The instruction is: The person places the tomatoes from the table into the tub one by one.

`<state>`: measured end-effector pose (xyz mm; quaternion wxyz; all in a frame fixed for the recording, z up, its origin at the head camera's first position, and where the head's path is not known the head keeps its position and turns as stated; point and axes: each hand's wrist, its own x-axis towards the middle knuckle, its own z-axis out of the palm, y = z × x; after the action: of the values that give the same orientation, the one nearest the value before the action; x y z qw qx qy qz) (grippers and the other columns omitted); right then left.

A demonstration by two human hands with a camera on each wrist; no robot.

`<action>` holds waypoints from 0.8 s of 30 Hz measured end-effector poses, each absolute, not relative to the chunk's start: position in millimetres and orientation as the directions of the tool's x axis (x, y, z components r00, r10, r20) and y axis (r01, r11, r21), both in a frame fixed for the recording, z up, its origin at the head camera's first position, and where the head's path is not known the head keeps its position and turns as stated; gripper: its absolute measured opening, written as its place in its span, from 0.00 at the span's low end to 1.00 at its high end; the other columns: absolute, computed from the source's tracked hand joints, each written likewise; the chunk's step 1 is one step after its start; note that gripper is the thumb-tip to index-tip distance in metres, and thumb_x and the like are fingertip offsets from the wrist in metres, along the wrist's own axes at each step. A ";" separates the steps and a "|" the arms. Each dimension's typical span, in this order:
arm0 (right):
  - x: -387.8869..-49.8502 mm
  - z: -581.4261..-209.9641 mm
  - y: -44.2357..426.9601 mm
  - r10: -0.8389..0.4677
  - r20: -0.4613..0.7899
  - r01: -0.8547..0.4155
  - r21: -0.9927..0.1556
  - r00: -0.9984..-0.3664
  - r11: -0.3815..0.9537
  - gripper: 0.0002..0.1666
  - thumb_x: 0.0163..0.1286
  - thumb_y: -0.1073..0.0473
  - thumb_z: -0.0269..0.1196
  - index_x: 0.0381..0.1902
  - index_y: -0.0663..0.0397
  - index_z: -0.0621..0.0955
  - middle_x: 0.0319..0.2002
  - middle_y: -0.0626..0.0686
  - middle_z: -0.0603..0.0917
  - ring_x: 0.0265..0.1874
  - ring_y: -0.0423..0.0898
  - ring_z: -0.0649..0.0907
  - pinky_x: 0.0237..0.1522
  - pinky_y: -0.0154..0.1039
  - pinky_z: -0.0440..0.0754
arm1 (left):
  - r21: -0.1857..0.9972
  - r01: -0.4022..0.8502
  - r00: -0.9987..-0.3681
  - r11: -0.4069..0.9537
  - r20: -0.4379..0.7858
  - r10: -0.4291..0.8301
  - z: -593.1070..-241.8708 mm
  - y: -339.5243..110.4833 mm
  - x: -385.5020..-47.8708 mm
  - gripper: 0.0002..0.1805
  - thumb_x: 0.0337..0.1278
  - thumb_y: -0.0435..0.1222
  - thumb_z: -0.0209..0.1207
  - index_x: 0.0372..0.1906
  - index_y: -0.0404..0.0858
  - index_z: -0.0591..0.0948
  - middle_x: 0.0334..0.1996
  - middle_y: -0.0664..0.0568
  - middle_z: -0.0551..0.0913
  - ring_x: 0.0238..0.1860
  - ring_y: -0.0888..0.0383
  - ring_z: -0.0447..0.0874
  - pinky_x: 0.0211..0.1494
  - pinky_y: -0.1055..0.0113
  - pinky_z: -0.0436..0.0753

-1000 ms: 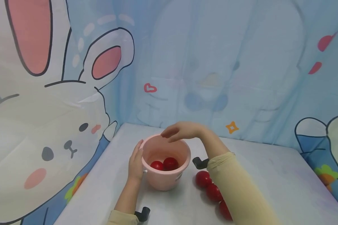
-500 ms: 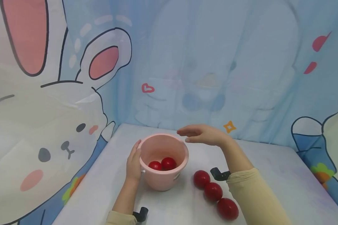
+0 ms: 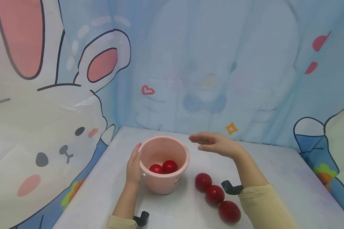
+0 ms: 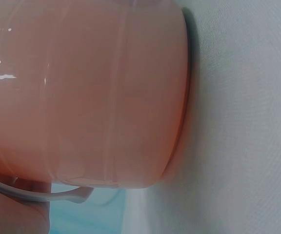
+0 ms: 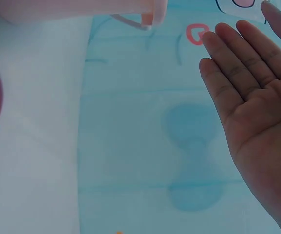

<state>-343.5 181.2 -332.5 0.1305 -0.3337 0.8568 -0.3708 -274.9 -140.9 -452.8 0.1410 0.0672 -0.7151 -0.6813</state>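
Observation:
A pink bucket [image 3: 161,184] with a white handle [image 4: 38,195] stands upright on the white table, two smooth red balls [image 3: 169,166] lying inside. My left hand [image 3: 133,167] rests along the bucket's left side, fingers fairly straight and near the rim; in the left wrist view, part of the hand shows behind the handle. Right of the bucket, above the table, my right hand [image 3: 216,143] is held in the air with straight fingers and an empty palm. Three more red balls [image 3: 215,194] lie in a slanting row on the table, below that hand.
The white tabletop [image 3: 166,213] ends at a light blue cartoon curtain [image 3: 166,57] behind and a big printed rabbit [image 3: 60,127] on the left. Black wrist mounts [image 3: 231,187] sit by both sleeves.
My right hand has moved from over the bucket's mouth to the right and slightly down. My left hand has stayed against the bucket. The view has shifted slightly.

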 end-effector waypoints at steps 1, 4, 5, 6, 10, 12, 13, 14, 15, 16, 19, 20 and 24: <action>-342.3 -334.4 183.8 -0.664 0.026 -0.470 -0.727 -0.748 0.501 0.29 0.69 0.44 0.63 0.67 0.30 0.73 0.66 0.39 0.76 0.68 0.46 0.74 0.64 0.48 0.78 | 0.993 0.094 -0.951 0.065 0.109 -0.290 -452.6 -140.9 -274.8 0.25 0.71 0.61 0.41 0.70 0.72 0.62 0.72 0.70 0.64 0.76 0.57 0.60 0.70 0.44 0.71; -339.0 -339.9 189.9 -0.645 0.033 -0.456 -0.736 -0.763 0.501 0.29 0.69 0.44 0.63 0.67 0.30 0.73 0.65 0.38 0.76 0.67 0.44 0.75 0.63 0.46 0.79 | 0.993 0.092 -0.950 0.069 0.108 -0.291 -452.0 -141.7 -274.4 0.25 0.71 0.61 0.40 0.70 0.72 0.62 0.73 0.70 0.64 0.76 0.57 0.59 0.70 0.44 0.71; -338.1 -341.5 191.4 -0.643 0.035 -0.451 -0.742 -0.765 0.495 0.29 0.69 0.45 0.63 0.67 0.31 0.73 0.65 0.39 0.77 0.67 0.44 0.75 0.64 0.47 0.79 | 0.993 0.094 -0.951 0.067 0.109 -0.290 -451.9 -142.0 -274.3 0.25 0.71 0.61 0.40 0.70 0.72 0.62 0.72 0.70 0.64 0.76 0.57 0.59 0.70 0.44 0.70; -337.4 -343.3 192.8 -0.641 0.036 -0.446 -0.749 -0.767 0.491 0.29 0.69 0.45 0.63 0.67 0.32 0.73 0.65 0.39 0.77 0.67 0.45 0.75 0.63 0.47 0.79 | 0.994 0.094 -0.951 0.064 0.109 -0.290 -452.0 -142.2 -274.3 0.25 0.71 0.61 0.40 0.70 0.72 0.62 0.72 0.70 0.65 0.76 0.57 0.59 0.70 0.44 0.71; -335.3 -351.6 197.3 -0.626 0.027 -0.426 -0.755 -0.780 0.498 0.29 0.68 0.44 0.64 0.66 0.32 0.74 0.65 0.40 0.77 0.67 0.46 0.76 0.62 0.45 0.80 | 0.994 0.098 -0.953 0.053 0.109 -0.283 -453.2 -143.0 -274.6 0.24 0.71 0.61 0.40 0.70 0.73 0.62 0.72 0.71 0.65 0.76 0.58 0.60 0.70 0.44 0.71; -334.3 -356.1 199.3 -0.618 0.016 -0.415 -0.754 -0.786 0.509 0.29 0.68 0.44 0.64 0.66 0.31 0.74 0.64 0.39 0.77 0.67 0.46 0.76 0.62 0.44 0.80 | 0.994 0.099 -0.953 0.054 0.110 -0.283 -454.1 -143.1 -274.7 0.24 0.71 0.61 0.40 0.70 0.73 0.62 0.72 0.70 0.65 0.76 0.57 0.60 0.70 0.44 0.71; -333.6 -358.4 200.3 -0.615 0.011 -0.413 -0.750 -0.788 0.516 0.29 0.68 0.43 0.64 0.66 0.31 0.74 0.64 0.39 0.77 0.66 0.45 0.76 0.61 0.43 0.80 | 0.994 0.100 -0.953 0.054 0.111 -0.281 -454.3 -142.9 -274.8 0.24 0.71 0.61 0.41 0.70 0.73 0.62 0.72 0.70 0.65 0.76 0.57 0.60 0.70 0.44 0.71; -332.9 -360.7 201.3 -0.611 0.005 -0.408 -0.748 -0.792 0.523 0.30 0.67 0.43 0.64 0.67 0.31 0.74 0.64 0.39 0.77 0.66 0.45 0.76 0.61 0.42 0.80 | 0.994 0.100 -0.953 0.053 0.111 -0.281 -454.6 -142.7 -274.9 0.24 0.71 0.60 0.41 0.70 0.73 0.62 0.72 0.70 0.65 0.76 0.57 0.60 0.70 0.44 0.71; -332.3 -363.0 202.6 -0.610 0.002 -0.405 -0.749 -0.793 0.524 0.30 0.67 0.43 0.64 0.67 0.32 0.74 0.64 0.39 0.77 0.66 0.46 0.77 0.61 0.42 0.80 | 0.994 0.100 -0.953 0.054 0.111 -0.280 -454.8 -142.6 -275.0 0.24 0.71 0.60 0.41 0.70 0.73 0.62 0.72 0.70 0.65 0.76 0.57 0.60 0.70 0.44 0.71; -331.8 -365.4 203.9 -0.609 -0.003 -0.402 -0.749 -0.793 0.527 0.31 0.67 0.43 0.64 0.67 0.33 0.74 0.64 0.39 0.77 0.66 0.46 0.77 0.61 0.41 0.80 | 0.994 0.100 -0.953 0.054 0.111 -0.280 -454.8 -142.4 -275.0 0.24 0.71 0.60 0.41 0.70 0.73 0.62 0.72 0.70 0.65 0.76 0.57 0.60 0.70 0.44 0.71; -330.4 -372.6 207.9 -0.608 -0.023 -0.388 -0.751 -0.794 0.534 0.31 0.67 0.43 0.64 0.68 0.35 0.73 0.65 0.40 0.77 0.66 0.47 0.76 0.61 0.40 0.80 | 0.994 0.098 -0.953 0.054 0.109 -0.282 -453.7 -141.7 -274.2 0.24 0.71 0.60 0.42 0.70 0.73 0.62 0.72 0.70 0.64 0.76 0.57 0.60 0.70 0.44 0.71; -329.9 -375.0 209.4 -0.607 -0.028 -0.382 -0.754 -0.794 0.535 0.31 0.67 0.43 0.64 0.68 0.35 0.73 0.65 0.41 0.77 0.66 0.47 0.76 0.61 0.41 0.80 | 0.994 0.096 -0.953 0.057 0.109 -0.284 -453.4 -141.6 -273.8 0.24 0.71 0.60 0.41 0.70 0.73 0.62 0.72 0.70 0.64 0.76 0.57 0.59 0.70 0.44 0.71; -328.1 -385.3 216.5 -0.599 -0.043 -0.365 -0.758 -0.800 0.541 0.31 0.67 0.43 0.64 0.68 0.34 0.73 0.65 0.43 0.77 0.66 0.49 0.77 0.60 0.39 0.81 | 0.993 0.095 -0.952 0.064 0.110 -0.286 -452.2 -140.9 -273.1 0.24 0.71 0.60 0.41 0.70 0.72 0.62 0.73 0.69 0.64 0.76 0.57 0.59 0.70 0.44 0.71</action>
<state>-328.1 216.5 -385.3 0.1503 -0.2785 0.8647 -0.3899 -273.1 -140.9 -452.2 0.1399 0.0666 -0.7160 -0.6807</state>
